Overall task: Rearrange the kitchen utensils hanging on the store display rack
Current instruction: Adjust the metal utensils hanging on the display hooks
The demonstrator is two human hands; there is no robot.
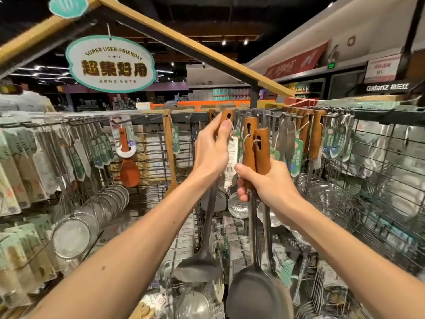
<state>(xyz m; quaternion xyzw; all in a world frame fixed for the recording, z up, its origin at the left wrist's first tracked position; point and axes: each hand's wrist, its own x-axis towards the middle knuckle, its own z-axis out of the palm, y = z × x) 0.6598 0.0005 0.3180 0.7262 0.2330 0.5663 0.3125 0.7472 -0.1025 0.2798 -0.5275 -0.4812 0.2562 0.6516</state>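
I had the left grip point(212, 146) raised to the top rail of the grey wire display rack point(184, 116). Its thumb and fingers pinched the upper end of the brown wooden handle of a long dark metal ladle point(197, 270), just beside the hanging hole. The ladle's bowl hung low, in front of the lower shelves.

The right grip point(269, 184) was curled round two more utensils with brown wooden handles point(262, 149), held upright together. The dark flat head of one of them point(253, 295) hung below. Both handles pointed up at the metal pegs point(262, 112), but neither touched a peg.

I judged that the step was to put the ladle's hole on a peg, or to take it off; I could not tell which, because the peg's tip was hidden behind the handle.

To do it well, I would turn the handle so that the hole faced the peg squarely, then slide it along the peg and not pull it down. The white paper tag on its string point(231, 155) hung just beside the thumb and could catch, so I would push it aside first. The right bundle should stay low and apart, so that the long shafts do not knock the ladle.
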